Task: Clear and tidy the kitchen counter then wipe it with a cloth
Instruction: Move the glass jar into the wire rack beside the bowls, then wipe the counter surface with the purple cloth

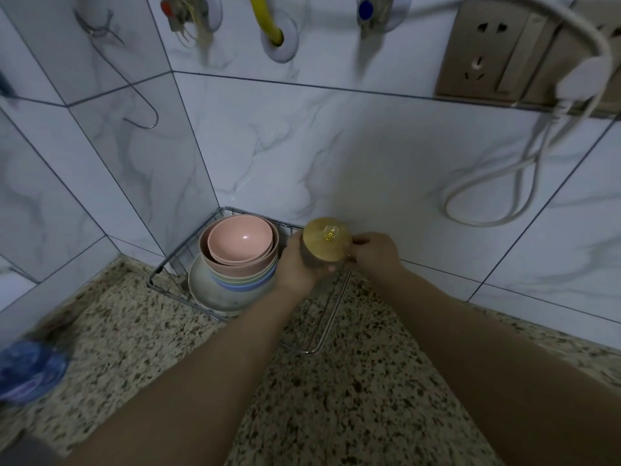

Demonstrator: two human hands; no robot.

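**A:** ok so what's going on at the counter (pixel 336 391) right now?

**B:** Both arms are stretched out toward the back corner. Left hand (pixel 297 264) and right hand (pixel 374 252) are wrapped around a jar (pixel 322 264), one on each side. It's got a round wooden lid (pixel 327 240) with a little gold knob on top. The body looks like clear glass, but it's mostly hidden by the fingers.

**A:** Is it sitting down or in the air?

**B:** Can't tell, honestly. The bottom is hidden behind the left hand. It's over the right part of the wire rack (pixel 331 314), close to the tiled wall (pixel 369 146).

**A:** What else is in the rack?

**B:** A stack of bowls (pixel 240 253) on the left side, pink ones on top, then green and blue rims lower down. They're on a pale plate (pixel 208 294). The jar is just beside that stack, and the left hand is nearly touching the bowls.

**A:** Anything else on the counter?

**B:** A blue thing (pixel 30 371) way off at the left edge, too blurry to name. The speckled stone in front is bare. Up on the wall there's a socket (pixel 484 45) with a white cord (pixel 497 183) looping down, plus a yellow hose (pixel 265 15) at the top.
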